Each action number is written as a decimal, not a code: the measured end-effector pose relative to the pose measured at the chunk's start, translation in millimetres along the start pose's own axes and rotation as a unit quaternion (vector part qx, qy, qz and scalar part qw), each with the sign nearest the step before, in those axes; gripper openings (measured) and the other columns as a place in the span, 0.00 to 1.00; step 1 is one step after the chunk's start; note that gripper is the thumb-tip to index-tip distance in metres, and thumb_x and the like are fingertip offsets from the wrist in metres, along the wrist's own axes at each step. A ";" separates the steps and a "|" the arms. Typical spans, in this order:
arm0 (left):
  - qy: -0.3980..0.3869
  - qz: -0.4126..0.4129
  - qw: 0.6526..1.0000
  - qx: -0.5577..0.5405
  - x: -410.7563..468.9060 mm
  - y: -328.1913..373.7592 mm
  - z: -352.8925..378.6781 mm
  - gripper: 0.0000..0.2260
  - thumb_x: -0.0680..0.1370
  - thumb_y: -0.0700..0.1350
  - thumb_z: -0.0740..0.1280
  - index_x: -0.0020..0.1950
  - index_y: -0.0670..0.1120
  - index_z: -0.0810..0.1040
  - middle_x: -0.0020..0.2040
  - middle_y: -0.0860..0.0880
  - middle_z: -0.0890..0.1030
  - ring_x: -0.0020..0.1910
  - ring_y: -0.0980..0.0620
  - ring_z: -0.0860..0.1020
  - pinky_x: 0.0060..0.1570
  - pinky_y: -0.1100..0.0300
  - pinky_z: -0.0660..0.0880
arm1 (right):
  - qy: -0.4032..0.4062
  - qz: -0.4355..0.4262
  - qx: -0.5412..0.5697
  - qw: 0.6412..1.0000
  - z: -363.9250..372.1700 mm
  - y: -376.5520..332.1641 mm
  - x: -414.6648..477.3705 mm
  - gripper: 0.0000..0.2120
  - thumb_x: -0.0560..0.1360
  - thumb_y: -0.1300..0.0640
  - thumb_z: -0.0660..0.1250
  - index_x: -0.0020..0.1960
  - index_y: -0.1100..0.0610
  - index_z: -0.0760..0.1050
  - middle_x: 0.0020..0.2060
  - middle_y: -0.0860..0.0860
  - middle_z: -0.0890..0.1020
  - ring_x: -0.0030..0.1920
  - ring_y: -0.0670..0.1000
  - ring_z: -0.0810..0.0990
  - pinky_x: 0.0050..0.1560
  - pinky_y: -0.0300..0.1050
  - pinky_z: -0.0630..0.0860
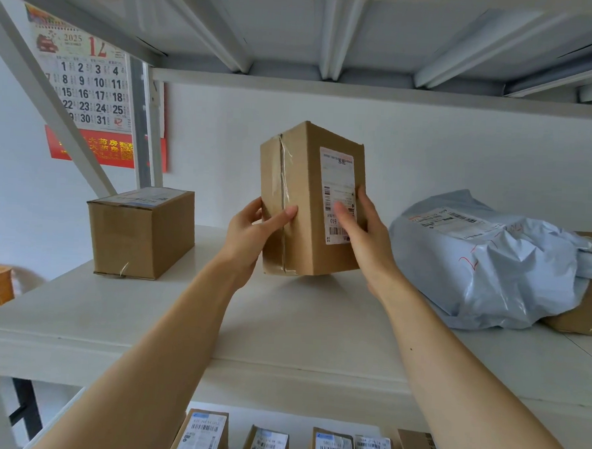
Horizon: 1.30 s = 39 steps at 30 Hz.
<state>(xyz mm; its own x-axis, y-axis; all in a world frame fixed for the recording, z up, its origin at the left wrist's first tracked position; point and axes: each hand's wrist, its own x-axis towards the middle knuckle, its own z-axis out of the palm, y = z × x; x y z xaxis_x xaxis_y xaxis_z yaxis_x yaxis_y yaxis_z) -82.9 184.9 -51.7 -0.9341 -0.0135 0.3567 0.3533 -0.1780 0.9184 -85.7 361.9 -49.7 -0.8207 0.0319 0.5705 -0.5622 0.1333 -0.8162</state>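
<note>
Head view, from the left: a wall calendar, then a closed carton standing on the white shelf. At centre the left hand grips the taped side of the labelled box, which is upright and slightly tilted low over the shelf; contact is unclear. The right hand grips its labelled side, thumb on the label. A pale mailer bag lies well to the right.

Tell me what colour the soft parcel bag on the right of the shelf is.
Pale blue-grey parcel bag, with red handwriting; head view.
</note>
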 end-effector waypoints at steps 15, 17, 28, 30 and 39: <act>-0.072 -0.040 0.995 0.053 -1.7 -10.8 5.0 0.13 0.75 0.54 0.73 0.57 0.63 0.76 0.55 0.56 0.83 0.53 0.58 0.82 0.48 0.63 0.78 | -0.054 0.079 0.052 0.994 6.2 7.1 0.0 0.24 0.74 0.50 0.73 0.66 0.48 0.68 0.56 0.44 0.81 0.52 0.42 0.82 0.48 0.35 0.78; -0.076 -0.040 0.995 0.054 -2.2 -10.7 4.0 0.14 0.74 0.54 0.73 0.58 0.64 0.76 0.54 0.58 0.84 0.53 0.59 0.82 0.48 0.62 0.78 | -0.061 0.076 0.047 0.994 5.1 7.3 -0.9 0.23 0.74 0.50 0.73 0.65 0.47 0.69 0.56 0.44 0.81 0.54 0.42 0.82 0.51 0.37 0.78; -0.080 -0.036 0.994 0.069 -11.4 -4.1 15.0 0.24 0.80 0.62 0.60 0.75 0.62 0.64 0.63 0.60 0.76 0.59 0.58 0.76 0.58 0.60 0.71 | -0.050 0.098 0.055 0.992 -2.1 8.9 -0.3 0.35 0.67 0.42 0.73 0.71 0.49 0.68 0.62 0.46 0.80 0.62 0.49 0.79 0.68 0.54 0.74; -0.083 -0.030 0.992 0.086 -9.0 -5.5 14.5 0.24 0.82 0.63 0.51 0.78 0.61 0.59 0.72 0.57 0.69 0.69 0.54 0.68 0.63 0.57 0.62 | -0.034 0.114 0.082 0.990 -4.5 9.4 0.8 0.33 0.71 0.45 0.72 0.73 0.51 0.67 0.63 0.48 0.79 0.63 0.50 0.79 0.69 0.55 0.73; -0.016 -0.049 0.997 0.056 -1.6 -9.3 5.4 0.53 0.62 0.66 0.71 0.81 0.60 0.46 0.78 0.49 0.64 0.76 0.48 0.64 0.75 0.47 0.60 | 0.010 0.149 0.150 0.977 -11.8 5.4 1.7 0.35 0.71 0.42 0.72 0.74 0.47 0.63 0.59 0.50 0.81 0.58 0.52 0.82 0.57 0.56 0.79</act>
<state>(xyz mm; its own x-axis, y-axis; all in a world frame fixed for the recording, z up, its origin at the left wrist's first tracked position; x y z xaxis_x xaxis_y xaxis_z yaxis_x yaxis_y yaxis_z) -84.4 191.9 -59.9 -0.9628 0.0305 0.2686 0.2661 -0.0668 0.9616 -88.9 374.4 -52.1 -0.9518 0.0448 0.3034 -0.3064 -0.1802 -0.9347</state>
